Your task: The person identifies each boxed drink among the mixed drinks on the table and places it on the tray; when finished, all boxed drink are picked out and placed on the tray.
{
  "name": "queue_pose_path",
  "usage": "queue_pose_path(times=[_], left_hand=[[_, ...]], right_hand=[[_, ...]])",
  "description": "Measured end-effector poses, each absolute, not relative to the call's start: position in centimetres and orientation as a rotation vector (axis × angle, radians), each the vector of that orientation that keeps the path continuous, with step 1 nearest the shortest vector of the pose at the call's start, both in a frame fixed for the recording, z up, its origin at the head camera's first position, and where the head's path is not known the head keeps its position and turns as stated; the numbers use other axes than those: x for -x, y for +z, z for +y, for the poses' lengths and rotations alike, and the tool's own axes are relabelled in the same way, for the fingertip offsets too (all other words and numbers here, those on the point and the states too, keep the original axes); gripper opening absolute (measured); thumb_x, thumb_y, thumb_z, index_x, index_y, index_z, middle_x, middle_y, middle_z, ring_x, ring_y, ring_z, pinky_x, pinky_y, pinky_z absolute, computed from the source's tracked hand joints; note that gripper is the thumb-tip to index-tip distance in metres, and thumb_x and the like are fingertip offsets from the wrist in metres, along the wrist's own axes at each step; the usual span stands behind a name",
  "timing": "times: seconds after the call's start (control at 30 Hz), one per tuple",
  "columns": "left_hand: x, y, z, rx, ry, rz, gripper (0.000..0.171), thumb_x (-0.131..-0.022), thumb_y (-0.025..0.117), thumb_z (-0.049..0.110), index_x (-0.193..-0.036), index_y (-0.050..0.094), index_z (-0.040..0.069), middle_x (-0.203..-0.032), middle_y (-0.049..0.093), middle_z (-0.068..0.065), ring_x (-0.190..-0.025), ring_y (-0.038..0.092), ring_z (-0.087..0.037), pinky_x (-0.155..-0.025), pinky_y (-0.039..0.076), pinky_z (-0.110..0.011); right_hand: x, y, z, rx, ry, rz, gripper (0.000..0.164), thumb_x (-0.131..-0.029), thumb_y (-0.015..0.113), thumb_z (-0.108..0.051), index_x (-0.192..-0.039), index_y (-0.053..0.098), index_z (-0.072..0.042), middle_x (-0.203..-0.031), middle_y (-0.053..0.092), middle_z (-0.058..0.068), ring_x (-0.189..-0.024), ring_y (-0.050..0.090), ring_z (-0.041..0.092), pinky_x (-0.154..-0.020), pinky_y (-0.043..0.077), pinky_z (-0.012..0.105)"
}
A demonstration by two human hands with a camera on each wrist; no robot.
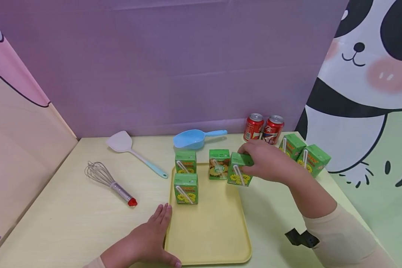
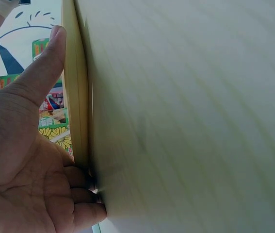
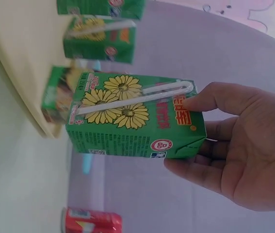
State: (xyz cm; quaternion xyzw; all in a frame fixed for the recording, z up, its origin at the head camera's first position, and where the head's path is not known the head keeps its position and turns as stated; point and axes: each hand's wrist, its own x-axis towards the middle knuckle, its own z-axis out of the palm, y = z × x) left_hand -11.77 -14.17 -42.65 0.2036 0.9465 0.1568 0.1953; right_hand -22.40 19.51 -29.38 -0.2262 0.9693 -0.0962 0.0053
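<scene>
Closest to me is the pale sleeve (image 1: 348, 238) on the person's right arm, with a black patch (image 1: 309, 240) at its lower edge. The arm reaches forward over the table (image 1: 63, 227), and the right hand (image 1: 266, 162) grips a green juice carton (image 3: 132, 116), thumb on the flowered front by the bent straw (image 3: 135, 97), other fingers curled round the far side. That carton is at the right edge of the yellow tray (image 1: 214, 238), toward its far end, and leans a little. Just to its left stands a carton with a food picture (image 1: 218, 163); whether the two touch I can't tell.

The left hand (image 1: 150, 236) is at the tray's left side, thumb spread wide from the other fingers, the hand flat and relaxed against the rim. Two more cartons stand upright along the tray's left side, the front carton (image 1: 186, 189) nearer me and the rear carton (image 1: 185, 160) at the far corner.

Beyond the right hand, a pair of cartons (image 1: 314, 160) stands side by side near the table's right edge, close to two red cans (image 1: 273, 130). A blue scoop (image 1: 190, 140) lies behind the tray; left of it are a turner (image 1: 120, 143) and a whisk (image 1: 118, 189).
</scene>
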Motion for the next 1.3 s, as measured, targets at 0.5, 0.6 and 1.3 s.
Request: queue_pose_path(times=[0.5, 0.6, 1.3], left_hand=[[11.8, -42.5, -14.2, -0.556, 0.431, 2.644, 0.144, -0.054, 0.070, 0.084, -0.157, 0.012, 0.002, -0.164, 0.012, -0.016, -0.151, 0.011, -0.035, -0.108, 0.037, -0.057], [11.8, -42.6, -14.2, -0.560, 0.430, 2.649, 0.144, -0.054, 0.070, 0.084, -0.157, 0.012, 0.002, -0.164, 0.012, -0.016, -0.151, 0.011, -0.035, -0.109, 0.037, -0.057], [11.7, -42.6, -14.2, -0.599, 0.444, 2.669, 0.143, -0.056, 0.071, 0.084, -0.156, 0.011, -0.001, -0.164, 0.012, -0.018, -0.151, 0.012, -0.037, -0.108, 0.038, -0.056]], right_hand=[[21.6, -32.7, 16.0, 0.892, -0.301, 2.939, 0.040, -0.084, 0.074, -0.025, -0.119, 0.065, -0.009, -0.114, 0.061, 0.002, -0.105, 0.053, 0.019, -0.093, 0.050, 0.040], [21.6, -33.1, 15.7, 0.906, -0.317, 2.924, 0.039, -0.084, 0.074, -0.024, -0.118, 0.065, -0.009, -0.116, 0.061, 0.003, -0.106, 0.053, 0.019, -0.094, 0.050, 0.039], [22.1, -32.7, 16.6, 0.855, -0.335, 2.892, 0.054, -0.088, 0.072, -0.039, -0.132, 0.059, -0.011, -0.126, 0.059, 0.005, -0.117, 0.053, 0.022, -0.101, 0.047, 0.045]])
